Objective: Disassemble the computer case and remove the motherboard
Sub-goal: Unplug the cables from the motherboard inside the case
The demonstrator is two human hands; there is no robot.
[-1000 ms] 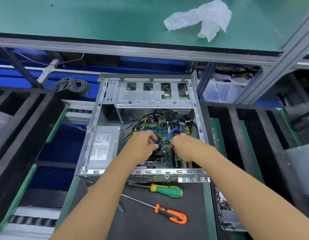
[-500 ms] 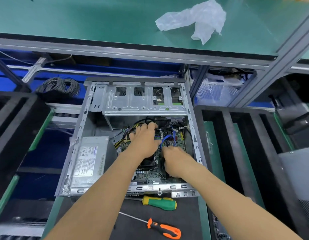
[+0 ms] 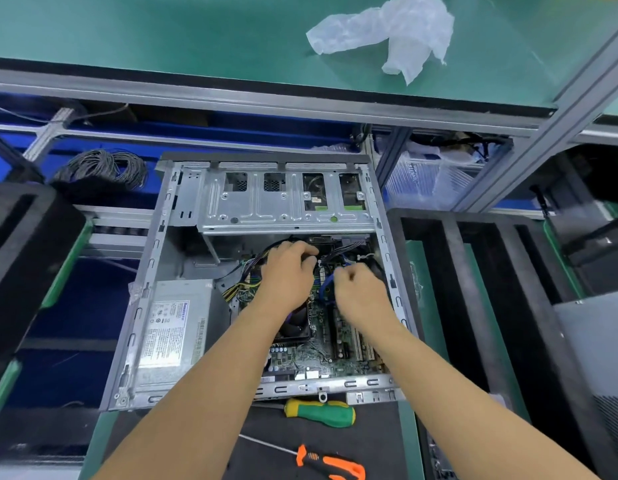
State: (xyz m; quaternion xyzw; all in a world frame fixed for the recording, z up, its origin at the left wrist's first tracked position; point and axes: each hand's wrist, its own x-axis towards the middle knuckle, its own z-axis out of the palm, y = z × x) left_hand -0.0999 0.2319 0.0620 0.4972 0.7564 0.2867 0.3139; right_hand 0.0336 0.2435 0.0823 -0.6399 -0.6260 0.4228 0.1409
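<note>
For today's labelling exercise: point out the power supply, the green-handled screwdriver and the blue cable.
power supply [image 3: 169, 336]: head view, on its label.
green-handled screwdriver [image 3: 321, 412]: head view, middle of handle.
blue cable [image 3: 324, 289]: head view, on its curved run beside the right hand.

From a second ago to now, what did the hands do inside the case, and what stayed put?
Both hands moved from the CPU fan toward the far end of the motherboard. The left hand now curls at the black cable bundle; the right hand pinches the blue cable. The power supply and both screwdrivers look unmoved.
</note>
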